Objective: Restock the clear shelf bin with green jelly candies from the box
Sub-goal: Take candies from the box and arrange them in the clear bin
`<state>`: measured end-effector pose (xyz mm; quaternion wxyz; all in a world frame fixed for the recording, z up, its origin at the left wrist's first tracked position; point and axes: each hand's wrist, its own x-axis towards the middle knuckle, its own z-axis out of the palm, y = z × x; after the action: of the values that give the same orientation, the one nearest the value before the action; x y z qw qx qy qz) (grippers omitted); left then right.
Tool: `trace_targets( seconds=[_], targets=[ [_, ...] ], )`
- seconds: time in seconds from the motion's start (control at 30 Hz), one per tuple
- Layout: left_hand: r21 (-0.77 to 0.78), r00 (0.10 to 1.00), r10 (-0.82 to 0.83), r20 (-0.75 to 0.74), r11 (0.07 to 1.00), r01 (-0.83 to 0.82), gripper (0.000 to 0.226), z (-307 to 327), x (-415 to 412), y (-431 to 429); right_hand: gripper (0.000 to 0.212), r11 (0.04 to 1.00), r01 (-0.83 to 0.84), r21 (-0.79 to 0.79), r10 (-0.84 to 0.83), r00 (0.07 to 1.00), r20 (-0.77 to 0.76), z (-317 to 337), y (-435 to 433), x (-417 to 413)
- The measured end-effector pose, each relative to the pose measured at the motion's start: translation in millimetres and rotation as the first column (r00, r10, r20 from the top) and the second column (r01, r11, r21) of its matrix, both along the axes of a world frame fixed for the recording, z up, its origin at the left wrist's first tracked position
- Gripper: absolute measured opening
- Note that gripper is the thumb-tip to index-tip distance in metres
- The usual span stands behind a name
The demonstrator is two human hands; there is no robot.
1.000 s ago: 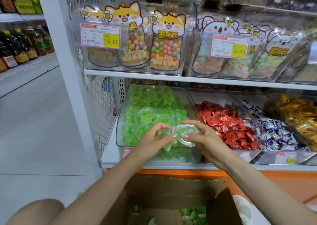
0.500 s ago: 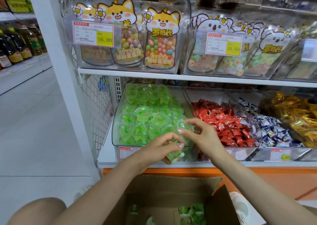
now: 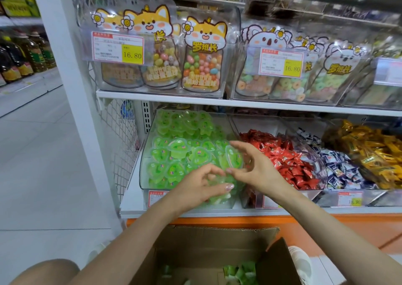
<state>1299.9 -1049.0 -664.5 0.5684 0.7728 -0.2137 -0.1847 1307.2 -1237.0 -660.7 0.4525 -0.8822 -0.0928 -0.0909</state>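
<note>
The right hand (image 3: pixel 257 172) pinches a jelly cup (image 3: pixel 233 159) on edge over the bin's (image 3: pixel 145 167) front right corner; the left hand (image 3: pixel 195 190), at its 8 o'clock, grips more jellies (image 3: pixel 214 183).

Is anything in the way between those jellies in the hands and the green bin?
Nothing visible. The bin is open on top; the right hand holds a jelly and the left hand another, directly over the pile inside.

Bare forearms (image 3: pixel 139 237), left hand (image 3: pixel 195 189) and right hand (image 3: pixel 256 171) with pale, glossy polished fingernails (image 3: pixel 229 186); a bare knee (image 3: pixel 45 271).
</note>
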Motion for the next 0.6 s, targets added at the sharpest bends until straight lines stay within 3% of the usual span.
trace_targets(
  seconds=[0.1, 0.2, 0.4, 0.5, 0.6],
  targets=[
    [0.084, 0.949, 0.153, 0.275, 0.980, -0.182, 0.038, 7, 6, 9, 0.057, 0.984, 0.110, -0.140, -0.092, 0.987, 0.129, 6, -3, 30],
    [0.035, 0.885, 0.216, 0.413, 0.967, -0.253, 0.035, 11, 15, 18, 0.056, 0.946, 0.147, -0.288, -0.099, 0.979, 0.176, 15, -1, 73],
    [-0.077, 0.860, 0.303, 0.410, 0.951, -0.298, 0.029, 12, 27, 29, 0.036, 0.914, 0.270, -0.303, -0.240, 0.962, 0.132, 21, 2, 158],
    [-0.079, 0.861, 0.291, 0.416, 0.955, -0.285, 0.029, 12, 28, 31, 0.041, 0.909, 0.310, -0.279, -0.323, 0.946, -0.003, 13, 1, 185],
    [-0.050, 0.861, 0.272, 0.430, 0.959, -0.277, 0.030, 8, 30, 31, 0.051, 0.927, 0.264, -0.267, -0.274, 0.962, 0.001, 0, -4, 206]
  ],
)
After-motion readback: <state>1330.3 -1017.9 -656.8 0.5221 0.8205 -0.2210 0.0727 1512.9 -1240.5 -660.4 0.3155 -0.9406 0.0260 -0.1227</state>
